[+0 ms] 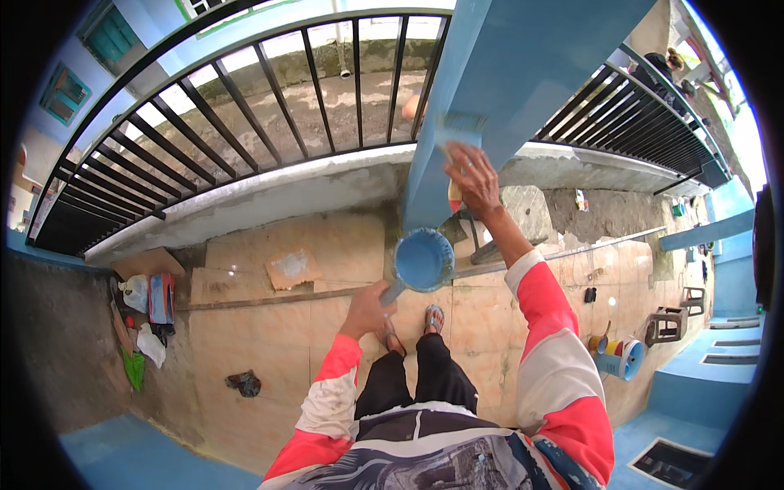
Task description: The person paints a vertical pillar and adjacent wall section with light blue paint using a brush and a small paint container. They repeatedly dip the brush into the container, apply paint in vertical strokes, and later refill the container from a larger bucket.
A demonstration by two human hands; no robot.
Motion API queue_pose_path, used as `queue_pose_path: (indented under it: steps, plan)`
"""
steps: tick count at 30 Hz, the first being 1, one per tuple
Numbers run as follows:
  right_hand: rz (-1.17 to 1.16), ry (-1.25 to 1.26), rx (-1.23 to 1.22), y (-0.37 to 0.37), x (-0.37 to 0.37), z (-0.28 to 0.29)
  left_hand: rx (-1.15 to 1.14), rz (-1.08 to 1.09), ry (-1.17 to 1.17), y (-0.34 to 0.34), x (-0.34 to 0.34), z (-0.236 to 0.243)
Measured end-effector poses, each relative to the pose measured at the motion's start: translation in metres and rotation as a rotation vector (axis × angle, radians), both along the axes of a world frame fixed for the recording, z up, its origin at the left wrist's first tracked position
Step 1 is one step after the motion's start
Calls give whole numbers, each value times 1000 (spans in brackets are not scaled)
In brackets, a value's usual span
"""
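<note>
1. Smooth, flat-sided blue pillar [523, 82], upright.
2. Round, paint-crusted blue pot [397, 261], held near the pillar; the bare left hand [369, 312] curls its fingers around the stubby handle.
3. Flat, bristled brush [462, 123], blurred, at the pillar's face, contact unclear; the bare right hand [475, 180] grips it, fingers bent.

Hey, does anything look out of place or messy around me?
Yes: a crumpled black scrap lies on the tiled floor left of your feet, like litter. Beyond it, a flat piece with pale smears sits crooked. The dipper in your left hand has a streaky rim.
</note>
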State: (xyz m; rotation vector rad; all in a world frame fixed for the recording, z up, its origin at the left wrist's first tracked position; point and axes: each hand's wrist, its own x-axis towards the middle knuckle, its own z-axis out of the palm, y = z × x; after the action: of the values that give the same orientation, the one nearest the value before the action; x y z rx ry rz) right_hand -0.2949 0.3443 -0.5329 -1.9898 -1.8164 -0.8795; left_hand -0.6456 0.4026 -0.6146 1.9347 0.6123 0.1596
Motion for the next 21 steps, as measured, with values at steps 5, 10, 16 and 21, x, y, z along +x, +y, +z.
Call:
queue_pose_path:
  steps: [5, 10, 16, 21]
  plan:
    - [24, 443, -259, -18, 12, -17, -12, -19, 69, 6, -6, 3]
    - [103, 342, 97, -1, 33, 138, 5, -4, 10, 6, -12, 6]
    - [63, -156, 514, 23, 20, 193, -28, -4, 38, 4, -7, 3]
    - [-6, -43, 348, 14, 15, 46, -15, -5, -4, 0, -6, 0]
